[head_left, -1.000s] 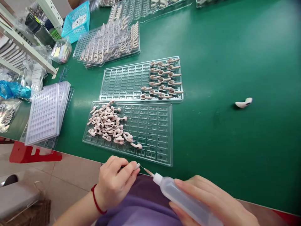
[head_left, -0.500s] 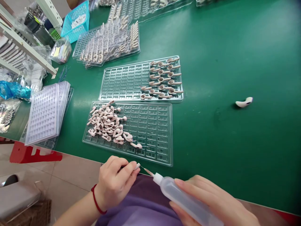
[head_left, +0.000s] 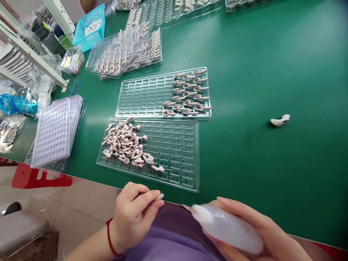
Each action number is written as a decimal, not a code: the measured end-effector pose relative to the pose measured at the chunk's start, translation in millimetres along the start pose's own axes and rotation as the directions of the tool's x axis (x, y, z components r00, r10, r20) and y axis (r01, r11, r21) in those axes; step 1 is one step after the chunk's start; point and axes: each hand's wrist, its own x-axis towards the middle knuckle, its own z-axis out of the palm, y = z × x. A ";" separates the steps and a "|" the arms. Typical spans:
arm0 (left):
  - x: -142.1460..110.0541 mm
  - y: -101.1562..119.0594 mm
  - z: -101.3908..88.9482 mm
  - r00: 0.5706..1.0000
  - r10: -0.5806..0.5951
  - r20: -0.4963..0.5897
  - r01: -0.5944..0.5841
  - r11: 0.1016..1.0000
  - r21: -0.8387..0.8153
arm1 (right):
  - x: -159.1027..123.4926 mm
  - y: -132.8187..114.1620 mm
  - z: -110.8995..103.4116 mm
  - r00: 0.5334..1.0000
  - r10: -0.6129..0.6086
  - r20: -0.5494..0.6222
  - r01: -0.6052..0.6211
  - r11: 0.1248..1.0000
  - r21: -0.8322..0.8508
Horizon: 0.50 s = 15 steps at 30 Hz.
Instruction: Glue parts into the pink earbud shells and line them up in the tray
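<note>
The left hand (head_left: 134, 214) pinches a small white earbud shell (head_left: 160, 197) at its fingertips. The right hand (head_left: 248, 230) grips a squeeze bottle (head_left: 230, 226), its tip near the shell but not touching. Past the left hand, a clear tray (head_left: 174, 152) with a pile of earbuds (head_left: 125, 141) sits on the green bench (head_left: 250, 72).

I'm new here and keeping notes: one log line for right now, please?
left hand: holds small white piece | right hand: holds squeeze bottle | bottle tip: apart from piece | tray: heaped pieces at one end
</note>
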 end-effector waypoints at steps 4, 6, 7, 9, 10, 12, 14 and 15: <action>-5.7 16.1 -2.5 0.947 -0.282 0.152 0.316 0.904 -0.289 | 9.8 -10.8 15.0 0.998 0.053 0.044 -0.057 0.993 0.100; -9.3 21.0 -1.7 0.853 -0.438 0.284 0.520 0.765 -0.380 | 16.2 -17.9 21.3 0.998 0.028 0.059 -0.036 0.991 0.128; -11.3 22.2 -0.4 0.785 -0.506 0.358 0.619 0.664 -0.419 | 18.2 -20.7 23.4 0.998 0.023 0.057 -0.031 0.989 0.148; -15.9 22.2 3.7 0.631 -0.589 0.505 0.772 0.412 -0.483 | 19.0 -23.5 25.7 0.999 0.020 0.044 -0.028 0.981 0.194; -18.1 21.2 6.4 0.564 -0.605 0.563 0.813 0.284 -0.509 | 18.1 -23.6 26.0 0.999 0.010 0.046 -0.020 0.977 0.210; -22.0 18.9 12.8 0.477 -0.611 0.632 0.829 0.075 -0.554 | 15.5 -21.7 25.9 0.998 -0.035 0.060 0.023 0.980 0.200; -23.8 17.6 19.0 0.438 -0.615 0.656 0.806 -0.054 -0.590 | 13.9 -19.0 26.3 0.990 -0.117 0.077 0.107 0.987 0.124; -23.8 17.5 21.7 0.426 -0.620 0.659 0.790 -0.100 -0.605 | 13.8 -17.8 27.0 0.984 -0.161 0.081 0.156 0.986 0.066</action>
